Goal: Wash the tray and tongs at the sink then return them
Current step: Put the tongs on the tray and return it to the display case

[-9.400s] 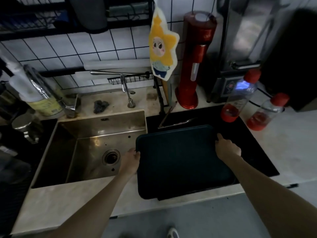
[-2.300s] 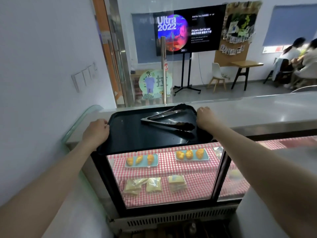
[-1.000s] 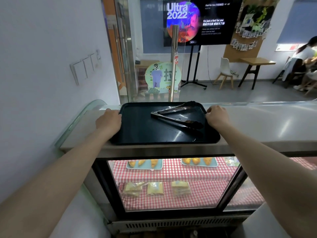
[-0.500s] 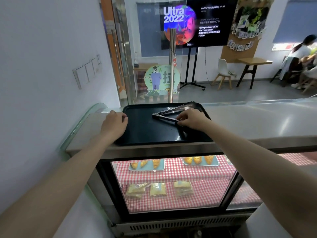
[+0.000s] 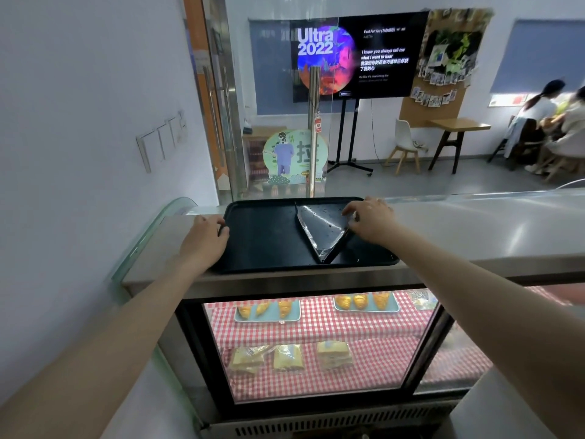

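The black tray (image 5: 262, 236) lies flat on the steel top of a glass display case. On its right half the metal tongs (image 5: 319, 229) show as a blurred silvery wedge, with the tip near the tray's front edge. My right hand (image 5: 368, 218) is over the tray's right side, its fingers on the far end of the tongs. My left hand (image 5: 205, 239) curls over the tray's left rim.
The display case (image 5: 316, 343) below holds pastries on red checked cloth. A white wall (image 5: 79, 153) stands close on the left. The steel counter top (image 5: 490, 229) runs to the right. A metal post (image 5: 314, 131) rises behind the tray. Two people sit far right.
The tray went from the sink counter to the display case top. In the last half second my right hand has swung the far end of the tongs rightward across the tray.
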Available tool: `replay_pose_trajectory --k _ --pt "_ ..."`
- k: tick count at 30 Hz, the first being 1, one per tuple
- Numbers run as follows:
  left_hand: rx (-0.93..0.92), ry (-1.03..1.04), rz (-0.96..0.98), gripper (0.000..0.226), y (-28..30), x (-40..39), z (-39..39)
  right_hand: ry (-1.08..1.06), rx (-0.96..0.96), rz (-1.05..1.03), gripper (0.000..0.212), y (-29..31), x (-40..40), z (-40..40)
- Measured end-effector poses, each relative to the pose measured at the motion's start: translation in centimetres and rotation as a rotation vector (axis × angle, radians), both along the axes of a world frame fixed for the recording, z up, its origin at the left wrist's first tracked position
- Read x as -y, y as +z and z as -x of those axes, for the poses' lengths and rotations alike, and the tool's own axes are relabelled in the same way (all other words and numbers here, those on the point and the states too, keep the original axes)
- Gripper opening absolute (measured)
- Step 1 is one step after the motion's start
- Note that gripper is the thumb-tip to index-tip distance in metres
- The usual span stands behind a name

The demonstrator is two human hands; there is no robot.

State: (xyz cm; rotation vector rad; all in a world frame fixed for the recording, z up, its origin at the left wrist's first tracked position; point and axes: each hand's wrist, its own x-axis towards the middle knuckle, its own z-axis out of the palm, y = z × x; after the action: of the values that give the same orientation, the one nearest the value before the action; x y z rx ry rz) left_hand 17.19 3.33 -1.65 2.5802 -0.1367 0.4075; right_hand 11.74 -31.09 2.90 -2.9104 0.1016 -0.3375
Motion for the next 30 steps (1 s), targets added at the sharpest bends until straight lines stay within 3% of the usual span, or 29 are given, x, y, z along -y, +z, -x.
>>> replay_pose_trajectory --k 4,9,18,30 --pt "-0.043 0.009 0.016 0.04 -0.3 -0.4 0.3 0.026 -0.074 -0.197 0.041 -0.7 -1.2 0.2" --pt "-0.055 0.015 -0.005 0.04 -0.4 -0.7 0.8 0.071 -0.076 -0.207 0.034 -1.5 -2.7 0.2" --pt "-0.054 0.005 0.019 0.039 -0.3 -1.0 1.4 0.086 -0.088 -0.197 0.045 -1.9 -5.2 -0.7" --pt "-0.073 0.008 0.038 0.038 -0.2 -0.9 1.8 0.087 -0.1 -0.137 0.042 -2.6 -5.5 -1.0"
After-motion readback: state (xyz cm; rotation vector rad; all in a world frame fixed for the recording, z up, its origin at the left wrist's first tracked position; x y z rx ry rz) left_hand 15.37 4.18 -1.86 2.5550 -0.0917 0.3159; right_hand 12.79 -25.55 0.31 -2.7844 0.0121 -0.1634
